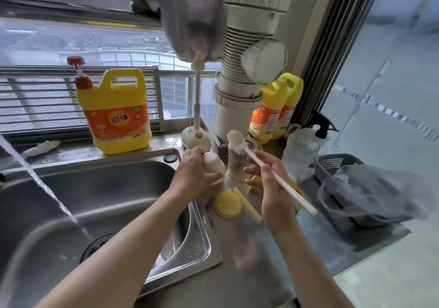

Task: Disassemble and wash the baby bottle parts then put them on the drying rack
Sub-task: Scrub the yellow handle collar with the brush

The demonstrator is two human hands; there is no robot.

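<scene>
A home kitchen, plainly: a stainless steel sink (107, 201) with water (47, 185) running into it lies left of the left hand (192, 177), a yellow jug of dish soap (118, 113) stands beyond that hand on the window ledge (71, 149), and a grey basket (332, 161) sits on the worktop (261, 272) right of the right hand (273, 189).

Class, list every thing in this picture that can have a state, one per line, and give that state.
Left hand, grips the white cap.
Right hand, holds the brush by its handle.
Bottle, upright on the counter, top off.
Yellow dome part, detached, lying on the counter.
Water stream, running into the sink.
Detergent jug, upright.
</scene>
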